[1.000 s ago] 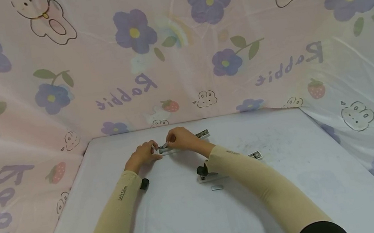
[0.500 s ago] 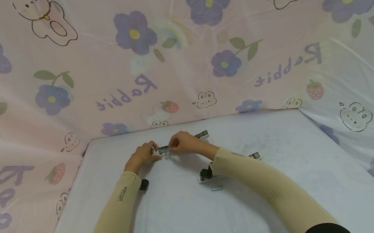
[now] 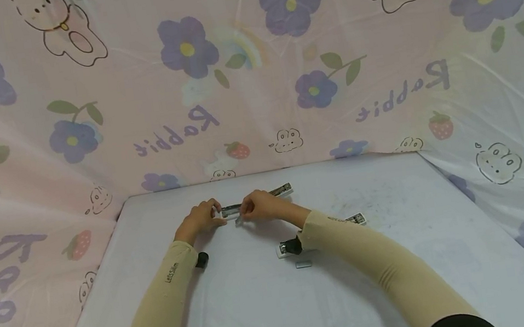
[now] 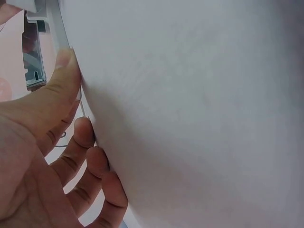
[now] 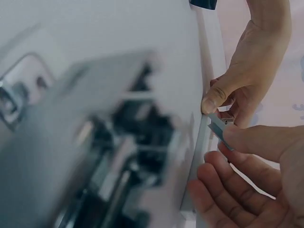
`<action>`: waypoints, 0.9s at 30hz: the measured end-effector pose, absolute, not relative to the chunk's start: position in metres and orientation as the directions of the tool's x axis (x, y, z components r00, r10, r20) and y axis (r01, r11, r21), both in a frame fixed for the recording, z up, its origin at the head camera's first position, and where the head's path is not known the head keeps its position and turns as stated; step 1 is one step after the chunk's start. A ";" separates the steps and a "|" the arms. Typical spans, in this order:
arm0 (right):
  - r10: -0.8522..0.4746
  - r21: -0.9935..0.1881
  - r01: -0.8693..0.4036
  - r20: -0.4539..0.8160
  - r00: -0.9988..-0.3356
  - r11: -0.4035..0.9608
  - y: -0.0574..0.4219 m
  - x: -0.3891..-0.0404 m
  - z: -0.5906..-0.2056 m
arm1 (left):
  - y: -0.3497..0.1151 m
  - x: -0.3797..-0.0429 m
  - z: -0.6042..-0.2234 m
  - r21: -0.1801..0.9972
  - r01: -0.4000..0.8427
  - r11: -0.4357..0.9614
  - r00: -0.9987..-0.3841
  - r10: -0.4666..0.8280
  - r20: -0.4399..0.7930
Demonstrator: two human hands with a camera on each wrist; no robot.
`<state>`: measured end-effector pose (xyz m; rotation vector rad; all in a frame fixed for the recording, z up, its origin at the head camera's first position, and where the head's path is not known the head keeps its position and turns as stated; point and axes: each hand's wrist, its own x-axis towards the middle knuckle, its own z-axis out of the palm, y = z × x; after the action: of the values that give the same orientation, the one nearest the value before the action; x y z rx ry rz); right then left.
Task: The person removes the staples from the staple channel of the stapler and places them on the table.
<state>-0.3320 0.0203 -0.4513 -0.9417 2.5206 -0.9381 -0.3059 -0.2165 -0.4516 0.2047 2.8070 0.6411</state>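
Observation:
In the head view, an opened stapler (image 3: pixel 231 210) lies at the back of the table, its metal channel facing up. My left hand (image 3: pixel 199 216) grips the stapler's left end; in the left wrist view the thumb (image 4: pixel 66 71) presses along its edge. My right hand (image 3: pixel 261 206) is beside it, covering its middle. Between thumb and forefinger the right hand pinches a short silver strip of staples (image 5: pixel 219 130), which sticks out on the stapler's near side in the head view. The right wrist view shows both hands close together there.
A second opened stapler (image 3: pixel 359 219) lies nearer on the right, partly hidden under the right forearm; it looms blurred in the right wrist view. Another strip of staples (image 3: pixel 303 264) lies just in front of it. A patterned cloth (image 3: pixel 254 103) hangs behind the white table (image 3: pixel 241 310).
My right hand has shifted slightly right and nearer. The strip of staples has gone from over the stapler's channel to its near side. My left hand stays in place.

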 end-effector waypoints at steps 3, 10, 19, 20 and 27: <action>-0.667 -0.660 -0.476 -0.050 -0.744 0.581 0.021 -0.331 -0.453 | -0.217 -0.307 -0.453 0.442 0.082 0.893 -0.958 0.193 -0.212; -0.678 -0.655 -0.479 -0.070 -0.732 0.585 0.021 -0.328 -0.453 | -0.217 -0.306 -0.452 0.445 0.072 0.892 -0.959 0.185 -0.215; -0.689 -0.624 -0.502 -0.084 -0.720 0.599 0.022 -0.328 -0.455 | -0.217 -0.307 -0.453 0.439 0.077 0.895 -0.957 0.190 -0.219; -0.689 -0.617 -0.505 -0.085 -0.720 0.603 0.022 -0.328 -0.455 | -0.217 -0.307 -0.454 0.440 0.077 0.895 -0.957 0.190 -0.219; -0.691 -0.574 -0.532 -0.085 -0.718 0.623 0.023 -0.327 -0.455 | -0.216 -0.307 -0.454 0.445 0.070 0.893 -0.958 0.185 -0.221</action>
<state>-0.3270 0.0229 -0.4547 -0.9886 2.5507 -0.7604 -0.3067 -0.2164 -0.4540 0.1923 2.8016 0.6440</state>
